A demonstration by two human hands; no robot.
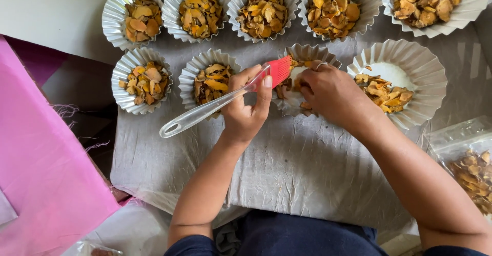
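My left hand grips a basting brush with a clear plastic handle and red bristles. The bristles reach into a fluted foil cup in the near row. My right hand rests in that same cup, fingers curled over orange-brown dried slices, with a ring on one finger. Whether it pinches any slices is hidden. To the right, another foil cup is partly filled with the dried slices.
Several foil cups full of dried slices stand in two rows on a grey cloth. A clear plastic bag of slices lies at the right edge. Pink fabric covers the left side.
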